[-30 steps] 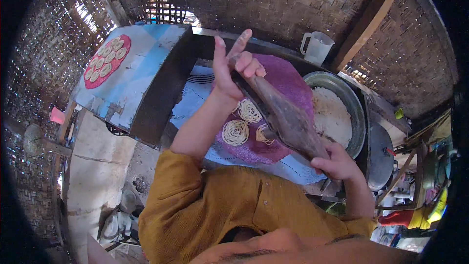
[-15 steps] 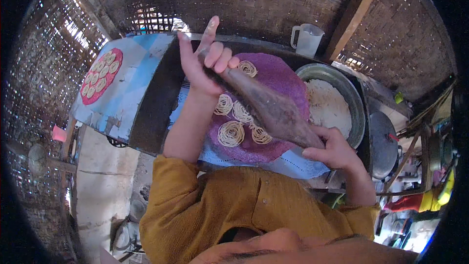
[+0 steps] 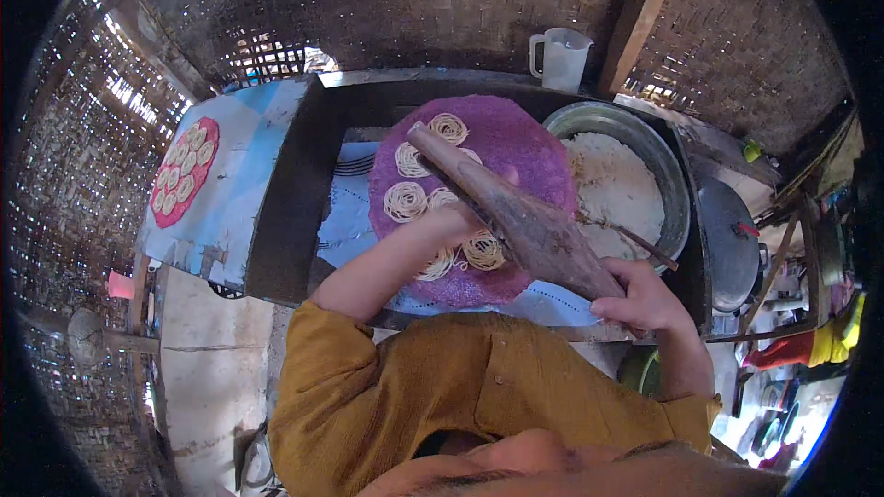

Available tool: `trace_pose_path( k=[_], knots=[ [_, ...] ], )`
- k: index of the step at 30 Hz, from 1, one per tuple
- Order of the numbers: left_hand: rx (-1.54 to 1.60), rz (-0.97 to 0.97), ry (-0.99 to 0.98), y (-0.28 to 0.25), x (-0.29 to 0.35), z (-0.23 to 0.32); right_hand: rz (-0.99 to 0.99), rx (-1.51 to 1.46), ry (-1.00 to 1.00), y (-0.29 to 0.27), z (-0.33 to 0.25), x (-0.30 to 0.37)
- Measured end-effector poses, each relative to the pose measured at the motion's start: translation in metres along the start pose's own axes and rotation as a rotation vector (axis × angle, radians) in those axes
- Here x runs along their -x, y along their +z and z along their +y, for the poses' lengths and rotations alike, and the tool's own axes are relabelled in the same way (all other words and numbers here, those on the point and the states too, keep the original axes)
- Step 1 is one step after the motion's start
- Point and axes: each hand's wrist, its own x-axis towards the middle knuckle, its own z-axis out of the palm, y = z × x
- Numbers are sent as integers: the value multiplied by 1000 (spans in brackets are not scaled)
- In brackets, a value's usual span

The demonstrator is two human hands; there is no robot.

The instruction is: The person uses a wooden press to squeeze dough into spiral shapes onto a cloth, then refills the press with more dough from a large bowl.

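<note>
A long dark wooden tool (image 3: 520, 216), widest in the middle with narrower ends, slants over a round purple mesh mat (image 3: 525, 124). At its lower right end my right hand (image 3: 645, 296) is closed round it. My left hand (image 3: 463, 221) is at the tool's middle, reaching beneath it from the left; most of its fingers are hidden behind the wood. Several pale coils of thin dough strands (image 3: 405, 202) lie on the mat, some partly covered by the tool and my left forearm. One coil (image 3: 482, 251) sits just below my left hand.
A wide metal basin (image 3: 680, 179) of white crumbly dough stands right of the mat, with a stick (image 3: 645, 248) across it. Behind is a clear jug (image 3: 564, 59). A red mat of coils (image 3: 168, 213) lies on the left tabletop (image 3: 230, 156). A lidded pot (image 3: 727, 239) is far right.
My left hand has left the tool's upper left end, where it was gripping, and moved down and right under its middle. My right hand keeps its hold. A stick now shows over the basin.
</note>
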Motion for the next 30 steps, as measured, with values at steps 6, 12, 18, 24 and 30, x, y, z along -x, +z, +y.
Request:
trace_pose_path(
  k=[6,12,18,24,30],
  knots=[
    [-300,96,-112,-16,-2,-45,79,6,-106,1,7,-3],
    [-882,-39,-168,-19,-10,-30,207,-84,-149,2,31,-12],
    [-1092,-51,238,-43,-4,-42,217,-265,-2,-5,29,-13],
    [-1652,-76,416,-40,21,-12,198,-314,-11,-10,35,-20],
    [-134,437,359,-63,-18,23,49,-458,-84,-8,27,-39]
  ],
)
